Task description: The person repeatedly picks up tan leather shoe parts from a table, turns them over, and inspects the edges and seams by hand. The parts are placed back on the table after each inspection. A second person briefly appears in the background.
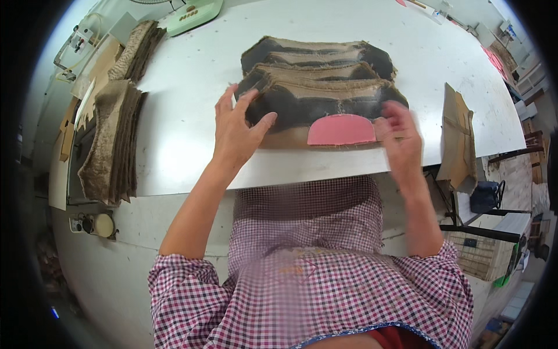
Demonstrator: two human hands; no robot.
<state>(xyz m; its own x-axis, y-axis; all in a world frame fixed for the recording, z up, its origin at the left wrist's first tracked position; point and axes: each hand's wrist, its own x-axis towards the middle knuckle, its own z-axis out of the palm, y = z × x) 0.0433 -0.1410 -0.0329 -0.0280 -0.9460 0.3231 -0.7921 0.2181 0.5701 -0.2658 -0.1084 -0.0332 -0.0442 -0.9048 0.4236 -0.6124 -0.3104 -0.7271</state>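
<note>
A white table (186,110) is carrying the work. On its left side, a near stack of brown plush pieces (107,142) is standing beside a far stack of similar pieces (138,51), and a pale green tray (195,16) is sitting at the far left. At the right edge, a folded tan sheet (456,139) is lying well apart from the work. Black-and-tan fabric pieces (322,92) are lying mid-table in an overlapping row, each nearer one partly covering the one beyond. A pink half-round patch (342,130) is resting at the near edge, right of centre, hiding what lies beneath. The left hand (239,125) is spreading at the row's left end, thumb and fingers well apart; firm contact cannot be confirmed. The right hand (402,136) is blurring at the right end, fingers curling just beside the patch; whether it is gripping anything cannot be told.
</note>
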